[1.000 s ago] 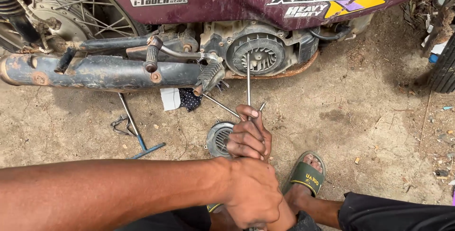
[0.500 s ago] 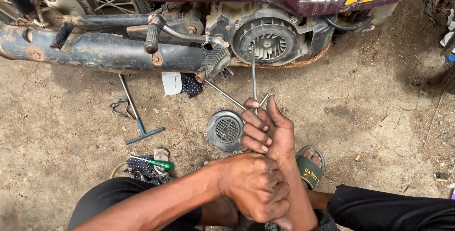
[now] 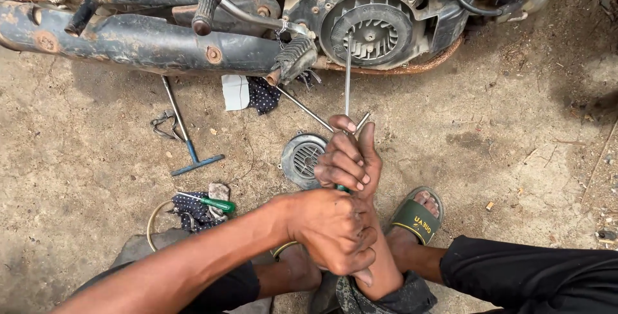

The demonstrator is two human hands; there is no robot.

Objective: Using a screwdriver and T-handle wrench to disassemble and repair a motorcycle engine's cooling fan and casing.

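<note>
My right hand (image 3: 349,159) is closed around a long screwdriver (image 3: 347,85) with a green handle. Its thin metal shaft runs straight up to the grey finned fan (image 3: 367,32) on the side of a motorcycle engine. My left hand (image 3: 331,230) comes in from the lower left and is clasped around my right wrist, just under the handle. A round slotted fan cover (image 3: 301,157) lies on the dirt immediately left of my right hand.
A rusty exhaust pipe (image 3: 129,40) and kick-start lever (image 3: 254,18) run along the top. On the ground lie a blue T-handle wrench (image 3: 188,143), a second green screwdriver (image 3: 209,202) on a dotted cloth, and thin metal rods (image 3: 306,109). My sandalled foot (image 3: 415,218) rests at right.
The view has tilted down and moved closer to the engine. Both hands keep their hold, and the screwdriver shaft still points at the fan.
</note>
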